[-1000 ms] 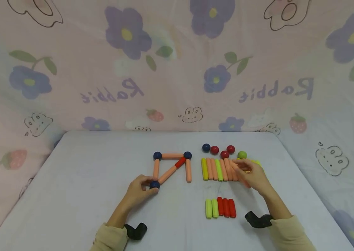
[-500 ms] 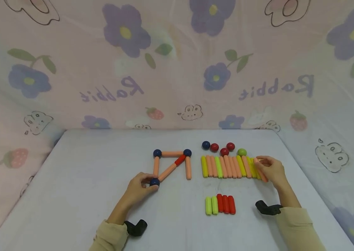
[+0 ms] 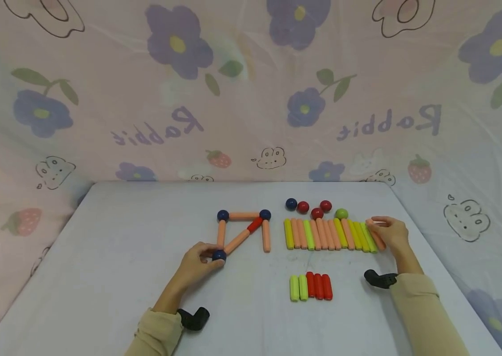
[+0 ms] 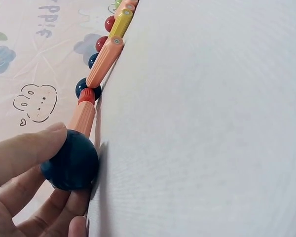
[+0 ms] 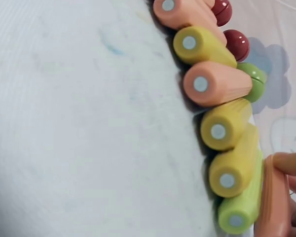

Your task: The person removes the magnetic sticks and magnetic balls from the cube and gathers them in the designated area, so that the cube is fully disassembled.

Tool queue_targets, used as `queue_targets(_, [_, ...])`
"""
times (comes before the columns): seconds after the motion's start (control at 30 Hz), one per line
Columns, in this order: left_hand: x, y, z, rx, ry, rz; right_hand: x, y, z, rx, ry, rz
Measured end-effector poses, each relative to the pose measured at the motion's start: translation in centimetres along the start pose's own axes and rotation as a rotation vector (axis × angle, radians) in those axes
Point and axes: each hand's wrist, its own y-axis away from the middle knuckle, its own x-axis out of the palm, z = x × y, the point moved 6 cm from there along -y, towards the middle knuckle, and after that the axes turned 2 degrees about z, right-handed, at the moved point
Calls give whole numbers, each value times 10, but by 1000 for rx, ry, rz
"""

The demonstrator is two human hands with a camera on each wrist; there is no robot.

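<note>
In the head view my left hand [image 3: 197, 264] grips a dark blue ball [image 3: 219, 255] between thumb and fingers; the left wrist view shows this blue ball [image 4: 71, 160] close up. It is the lower left corner of a shape of salmon magnetic rods and blue balls, with a salmon and red diagonal [image 3: 243, 238] reaching the upper right ball [image 3: 265, 215]. At the right end of a long row of rods, my right hand [image 3: 394, 235] pinches a salmon rod [image 3: 377, 237]. The right wrist view has this salmon rod [image 5: 275, 200] against a light green rod [image 5: 240, 210].
Behind the row lie several loose balls: a blue ball [image 3: 291, 204], red balls [image 3: 303, 207] and a green ball [image 3: 342, 213]. Nearer me is a short row of light green rods [image 3: 298, 288] and red rods [image 3: 319, 286]. A printed cloth [image 3: 242, 123] hangs behind the table.
My right hand has carried the salmon rod rightward along the long row to its right end, uncovering the rods there. The left hand has stayed on the blue ball.
</note>
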Motion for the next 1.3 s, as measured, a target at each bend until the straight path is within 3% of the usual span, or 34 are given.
queue_targets(0.57, [1,2,2,-1,9,-13,4,-5,-10,68,25,-15])
queue_targets(0.73, [3,1,2,-13,16,-7,-1,0,-3,3,95,-47])
queue_targets(0.97, [1,-2,3,-21,5,-7,-3,10,12,-55,76,-135])
queue_targets(1.3, [1,-2,1,-21,-21,8,18,40,49,-231,64,-140])
